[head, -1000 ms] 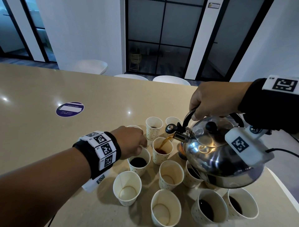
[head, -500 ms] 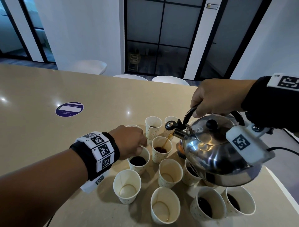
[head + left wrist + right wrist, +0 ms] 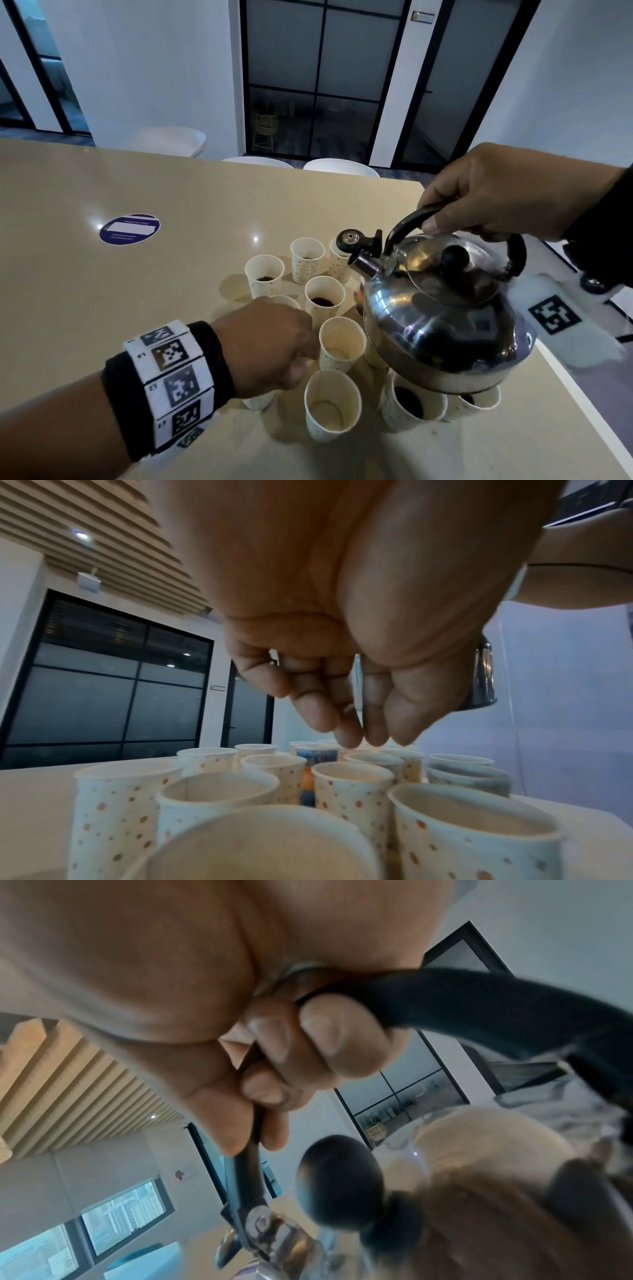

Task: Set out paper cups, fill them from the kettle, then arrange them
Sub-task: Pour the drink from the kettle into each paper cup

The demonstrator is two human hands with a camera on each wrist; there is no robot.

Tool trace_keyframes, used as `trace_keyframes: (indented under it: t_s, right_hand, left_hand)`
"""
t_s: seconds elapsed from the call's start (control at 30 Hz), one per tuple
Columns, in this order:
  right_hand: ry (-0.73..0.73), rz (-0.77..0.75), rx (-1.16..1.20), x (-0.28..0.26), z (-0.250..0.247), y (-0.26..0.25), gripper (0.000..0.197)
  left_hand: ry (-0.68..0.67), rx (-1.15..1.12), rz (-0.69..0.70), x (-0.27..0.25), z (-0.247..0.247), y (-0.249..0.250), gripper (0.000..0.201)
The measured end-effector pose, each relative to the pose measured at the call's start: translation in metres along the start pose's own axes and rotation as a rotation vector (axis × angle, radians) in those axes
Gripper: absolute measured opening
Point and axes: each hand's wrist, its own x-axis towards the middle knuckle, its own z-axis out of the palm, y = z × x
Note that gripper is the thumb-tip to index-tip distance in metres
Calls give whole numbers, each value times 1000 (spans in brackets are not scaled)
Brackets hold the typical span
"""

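Observation:
Several dotted paper cups stand grouped on the beige table (image 3: pixel 102 308). One cup (image 3: pixel 323 301) holds dark liquid, and so does a nearer one (image 3: pixel 411 401) under the kettle. Two cups (image 3: pixel 342 346) (image 3: pixel 332 404) look empty. My right hand (image 3: pixel 479 205) (image 3: pixel 301 1053) grips the black handle (image 3: pixel 462 1001) of the steel kettle (image 3: pixel 445 325), held nearly level above the right-hand cups with no stream at the spout. My left hand (image 3: pixel 308 356) (image 3: pixel 363 734) hovers over the left cups, fingers hanging loosely and holding nothing.
A round purple sticker (image 3: pixel 129 229) lies on the table to the far left. The table's right edge (image 3: pixel 582 411) runs close beside the cups. White chairs (image 3: pixel 171 138) (image 3: pixel 339 168) stand along the far side.
The kettle has tipped back towards level and the pour into the middle cup has stopped. My left hand has come off the filled cup's rim and drawn nearer, over the front cups.

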Motion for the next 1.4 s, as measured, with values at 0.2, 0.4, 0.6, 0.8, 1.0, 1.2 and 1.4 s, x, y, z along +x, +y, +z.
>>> trace_keyframes:
  t_s: [0.2,0.4,0.6,0.8,1.0,1.2,1.4]
  right_hand:
    - [-37,19,-165,-18,17,-4,4]
    - [-75,10,-286,-22,27,-7,4]
    - [-100,44,-345,-20,34,-11,5]
    - [-145,49,-373,-17,36,-12,5]
    - [-176,37,-362,-16,39,-14,11]
    - [-197,24,-402,-15,39,-18,18]
    - [-209,16,-436,-13,39,-22,21]
  left_hand:
    - [-59,37,27,-8,15,17,33]
    - [-48,82,12,-15,23,29,34]
    - [-88,96,-17,-17,26,34,34]
    - [-128,113,-58,-17,31,36,30]
    - [-143,121,-65,-14,32,36,31]
    - [-138,115,-64,-14,32,35,28]
    - [-127,102,-64,-13,34,35,28]
